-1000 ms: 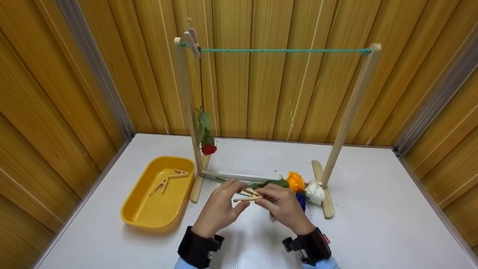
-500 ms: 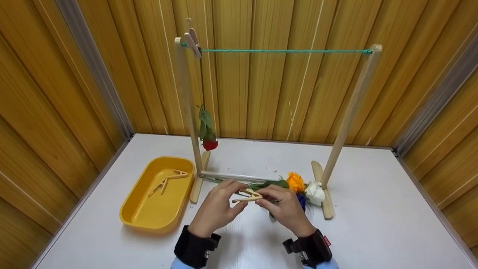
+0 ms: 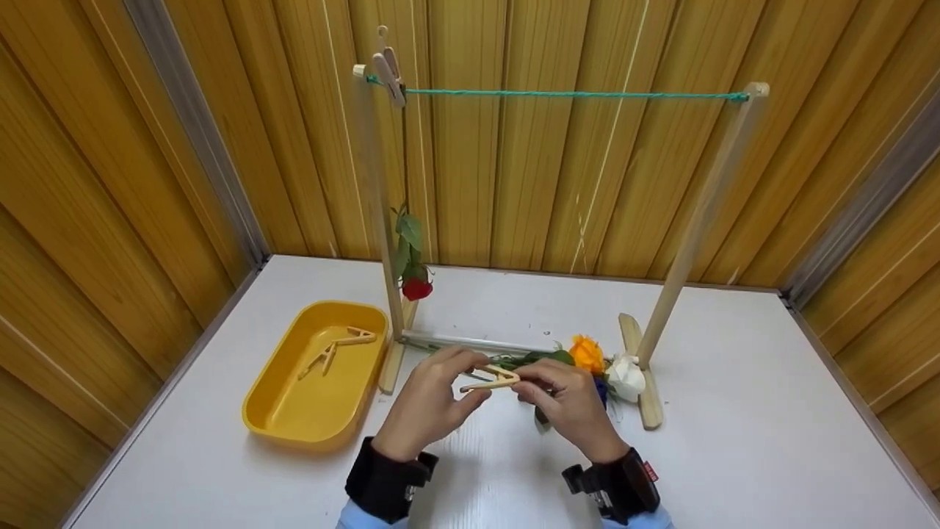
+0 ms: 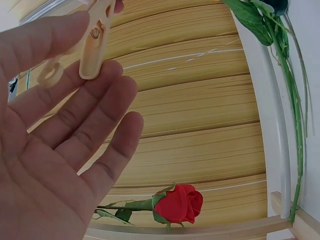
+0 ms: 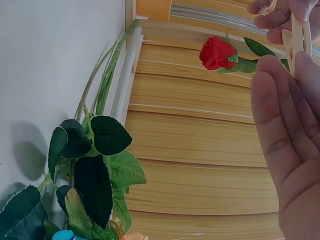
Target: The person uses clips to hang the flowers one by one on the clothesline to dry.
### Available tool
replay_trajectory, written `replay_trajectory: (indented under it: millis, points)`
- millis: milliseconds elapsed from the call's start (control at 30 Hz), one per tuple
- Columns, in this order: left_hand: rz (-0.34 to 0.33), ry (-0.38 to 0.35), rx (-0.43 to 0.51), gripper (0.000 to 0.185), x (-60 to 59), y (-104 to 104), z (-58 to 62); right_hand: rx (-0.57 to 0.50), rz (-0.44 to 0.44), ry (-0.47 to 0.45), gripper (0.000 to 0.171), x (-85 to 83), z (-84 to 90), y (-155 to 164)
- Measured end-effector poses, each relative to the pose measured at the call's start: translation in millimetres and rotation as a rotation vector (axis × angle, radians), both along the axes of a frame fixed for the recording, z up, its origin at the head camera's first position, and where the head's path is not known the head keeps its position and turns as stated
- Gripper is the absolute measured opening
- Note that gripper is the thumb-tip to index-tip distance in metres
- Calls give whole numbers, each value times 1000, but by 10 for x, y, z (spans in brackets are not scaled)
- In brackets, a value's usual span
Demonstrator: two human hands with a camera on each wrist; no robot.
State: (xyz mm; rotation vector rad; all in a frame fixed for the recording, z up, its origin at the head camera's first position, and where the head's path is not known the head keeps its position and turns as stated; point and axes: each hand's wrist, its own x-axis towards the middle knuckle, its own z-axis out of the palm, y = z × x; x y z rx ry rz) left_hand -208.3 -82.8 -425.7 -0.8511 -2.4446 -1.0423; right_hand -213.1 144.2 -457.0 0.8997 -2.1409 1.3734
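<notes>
Both hands hold one beige clothespin (image 3: 490, 380) just above the table, in front of the rack. My left hand (image 3: 468, 376) pinches its left end between thumb and fingers, as the left wrist view shows around the clothespin (image 4: 95, 42). My right hand (image 3: 526, 382) pinches the right end; in the right wrist view the clothespin (image 5: 295, 40) sits at its fingertips. Behind the hands lie an orange flower (image 3: 586, 354), a white flower (image 3: 628, 377) and a partly hidden blue flower (image 3: 601, 389), with their leaves (image 5: 95, 165).
A wooden rack carries a green cord (image 3: 573, 94). A pin on the cord (image 3: 389, 73) holds a red rose (image 3: 416, 288) head down by the left post. A yellow tray (image 3: 294, 419) at the left holds clothespins (image 3: 341, 345). Wooden walls enclose the table.
Both hands keep hold of the clothespin and have barely moved. The hanging red rose has swung slightly. The head view has shifted a little.
</notes>
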Motion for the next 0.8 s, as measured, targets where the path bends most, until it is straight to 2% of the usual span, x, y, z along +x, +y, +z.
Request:
replay_trajectory:
  millis: [400,700,800]
  points:
    - [-21,-8,16,32,15,-1,22,-1,25,45,18,-10,-7,29]
    - [-30,8,9,32,35,-14,26,0,24,136,22,-35,-34,20]
    - [-33,5,11,32,40,-20,30,2,23,134,22,-35,-40,18]
